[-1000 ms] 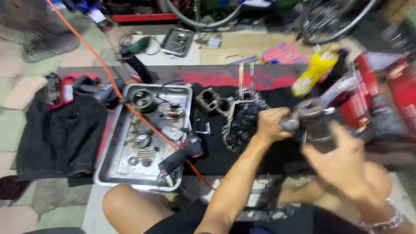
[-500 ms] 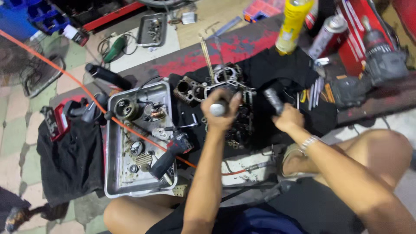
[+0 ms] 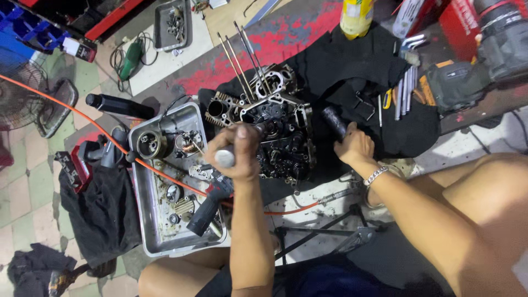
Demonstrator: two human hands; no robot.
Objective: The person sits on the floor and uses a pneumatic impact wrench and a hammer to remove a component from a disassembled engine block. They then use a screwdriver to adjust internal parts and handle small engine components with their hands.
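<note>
Tiled floor, red-painted patch; black cloth under engine block. Left hand clamped on tool handle; right hand clamped on dark cylinder. Metal tray beside.

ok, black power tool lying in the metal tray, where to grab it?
Take the black power tool by its thick rubbery body mid-length, coming from above. It lies slanted across the metal tray on top of loose parts, upper side exposed. Mind the orange hose crossing right by its top end.
</note>
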